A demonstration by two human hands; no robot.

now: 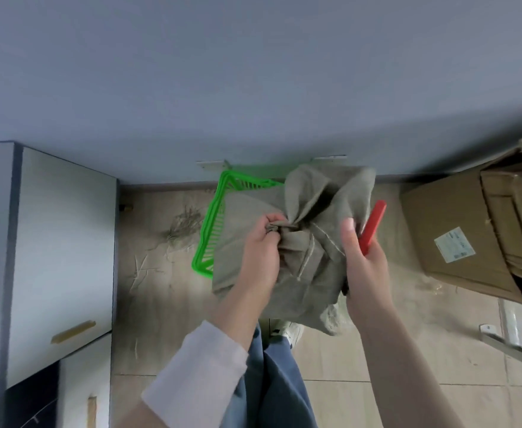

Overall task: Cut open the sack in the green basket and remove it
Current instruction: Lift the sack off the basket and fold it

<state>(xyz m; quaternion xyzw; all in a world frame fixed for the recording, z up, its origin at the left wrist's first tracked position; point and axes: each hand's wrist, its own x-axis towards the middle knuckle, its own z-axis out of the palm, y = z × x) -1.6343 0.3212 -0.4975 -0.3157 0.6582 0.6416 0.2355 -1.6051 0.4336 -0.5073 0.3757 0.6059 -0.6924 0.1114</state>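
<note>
Sack (pixel 309 242), grey-green and tied with twine, sits in the green basket (pixel 211 223) on the floor (pixel 160 288), bulging over the basket's near and right rims. The left hand (pixel 261 245) pinches a bunch of cloth at the sack's neck above the basket, fingers curled tight. The right hand (pixel 364 261), at the basket's right side, has its fingers wrapped round a red tool (pixel 373 223) just beside the sack, and a cardboard box (pixel 444 230) stands further right of the basket.
</note>
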